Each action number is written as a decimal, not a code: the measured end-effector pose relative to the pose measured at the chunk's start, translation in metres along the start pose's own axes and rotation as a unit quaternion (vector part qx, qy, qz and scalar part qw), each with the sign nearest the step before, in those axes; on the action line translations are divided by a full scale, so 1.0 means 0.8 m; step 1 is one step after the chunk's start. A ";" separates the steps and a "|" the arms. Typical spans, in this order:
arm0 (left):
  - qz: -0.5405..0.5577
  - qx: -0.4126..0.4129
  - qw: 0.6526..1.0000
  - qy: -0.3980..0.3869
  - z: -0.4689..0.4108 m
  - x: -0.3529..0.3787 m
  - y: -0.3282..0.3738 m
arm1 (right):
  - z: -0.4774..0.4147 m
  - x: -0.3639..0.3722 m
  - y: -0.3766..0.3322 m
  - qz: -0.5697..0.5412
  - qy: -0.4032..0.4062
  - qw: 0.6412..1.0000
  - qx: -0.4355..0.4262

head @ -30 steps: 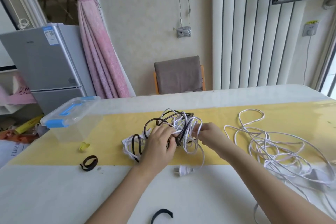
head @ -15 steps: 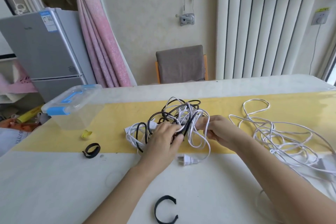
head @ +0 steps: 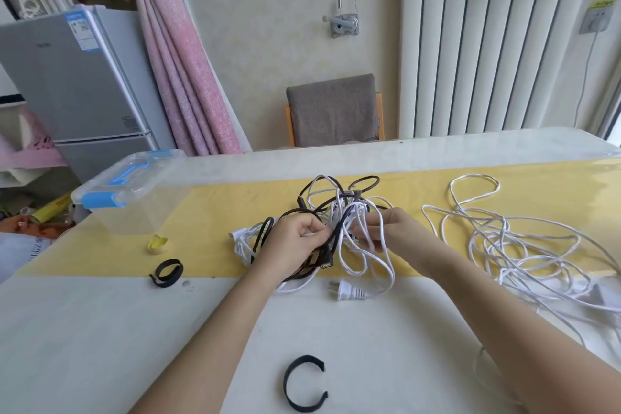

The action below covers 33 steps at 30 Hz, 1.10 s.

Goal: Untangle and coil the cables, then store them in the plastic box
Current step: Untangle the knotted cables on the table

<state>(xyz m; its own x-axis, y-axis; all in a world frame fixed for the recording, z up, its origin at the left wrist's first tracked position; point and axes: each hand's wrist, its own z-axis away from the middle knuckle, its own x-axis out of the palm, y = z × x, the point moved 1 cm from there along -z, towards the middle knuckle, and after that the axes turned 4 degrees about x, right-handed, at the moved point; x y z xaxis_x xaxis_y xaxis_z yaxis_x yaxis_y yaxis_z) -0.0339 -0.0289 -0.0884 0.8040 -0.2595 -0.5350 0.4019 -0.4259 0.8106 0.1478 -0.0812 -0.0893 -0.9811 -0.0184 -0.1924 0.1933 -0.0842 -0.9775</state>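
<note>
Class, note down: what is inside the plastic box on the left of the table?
The box has its lid on, and nothing shows through its clear walls. The far side is too hazy to check.

Straight ahead of me, the cable tangle (head: 339, 208) mixes white strands with dark brown-black ones. At three o'clock, the loose cable (head: 504, 239) is all white. Both lie on a plain yellow runner (head: 215, 212) across my white table (head: 100, 329). At ten o'clock, the plastic box (head: 144, 212) is clear, with blue handle and latches. A black strap (head: 286, 383) lies at six o'clock.
</note>
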 end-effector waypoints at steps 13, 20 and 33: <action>-0.186 -0.008 0.982 0.027 -0.001 0.020 -0.004 | 0.007 0.005 -0.008 0.296 0.021 0.955 0.000; -0.098 0.047 0.982 0.155 0.001 0.037 -0.008 | 0.005 0.003 -0.008 0.127 0.061 0.990 -0.006; -0.132 -0.044 0.986 0.093 -0.029 0.018 0.001 | 0.013 0.008 -0.004 -0.067 0.034 0.997 0.027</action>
<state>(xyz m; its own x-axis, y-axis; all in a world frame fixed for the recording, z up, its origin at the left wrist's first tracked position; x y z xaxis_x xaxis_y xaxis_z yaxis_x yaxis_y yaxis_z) -0.0116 -0.0130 -0.0900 0.7295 0.0184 -0.6838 0.6379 -0.3791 0.6703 0.1407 -0.0912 -0.0869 -0.9957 0.0637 -0.0669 0.0579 -0.1348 -0.9892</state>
